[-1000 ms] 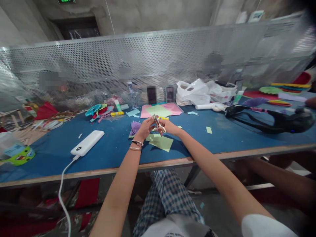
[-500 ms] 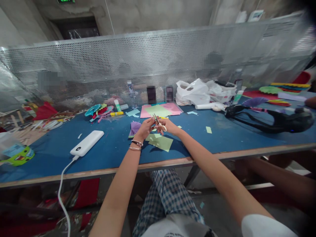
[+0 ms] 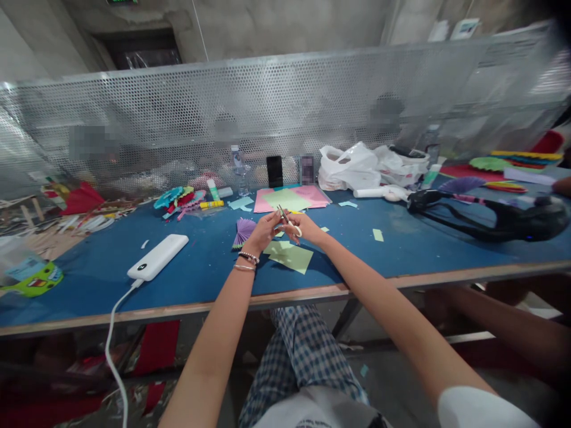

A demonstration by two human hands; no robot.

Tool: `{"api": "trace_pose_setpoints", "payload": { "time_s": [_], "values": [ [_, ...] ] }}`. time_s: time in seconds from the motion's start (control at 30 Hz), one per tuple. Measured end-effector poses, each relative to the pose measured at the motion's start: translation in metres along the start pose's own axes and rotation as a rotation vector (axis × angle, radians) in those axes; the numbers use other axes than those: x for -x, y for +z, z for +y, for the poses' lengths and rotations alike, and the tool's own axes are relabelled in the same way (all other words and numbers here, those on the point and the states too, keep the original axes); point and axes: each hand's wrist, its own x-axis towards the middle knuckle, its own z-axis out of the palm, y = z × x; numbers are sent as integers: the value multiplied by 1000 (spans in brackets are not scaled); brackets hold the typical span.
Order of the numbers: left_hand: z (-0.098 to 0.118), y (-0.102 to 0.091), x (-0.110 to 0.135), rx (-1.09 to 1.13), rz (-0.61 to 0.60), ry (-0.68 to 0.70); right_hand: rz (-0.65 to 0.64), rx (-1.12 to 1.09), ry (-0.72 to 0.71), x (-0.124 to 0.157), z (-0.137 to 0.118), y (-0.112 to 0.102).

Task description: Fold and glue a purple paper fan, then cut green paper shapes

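Note:
Over the middle of the blue table my two hands meet. My right hand is closed on small scissors with pale handles, blades pointing up and left. My left hand pinches a tiny piece of paper at the blades; the piece is too small to make out well. Right below my hands lies a light green paper sheet. A folded purple paper fan rests just left of my left hand.
A white power bank with a cable lies at the left. Pink and green sheets, glue sticks, coloured fans, white plastic bags and a black device sit further back. A perforated metal screen stands behind the table.
My hands stay almost where they were. The scissors have tilted slightly and the right hand has shifted a little to the right.

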Motion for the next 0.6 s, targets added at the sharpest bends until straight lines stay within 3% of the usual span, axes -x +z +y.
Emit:
{"api": "trace_pose_setpoints", "payload": {
  "time_s": [0.6],
  "values": [
    [2,3,0,36,36,-25,32,3,20,-1,4,1]
  ]
}}
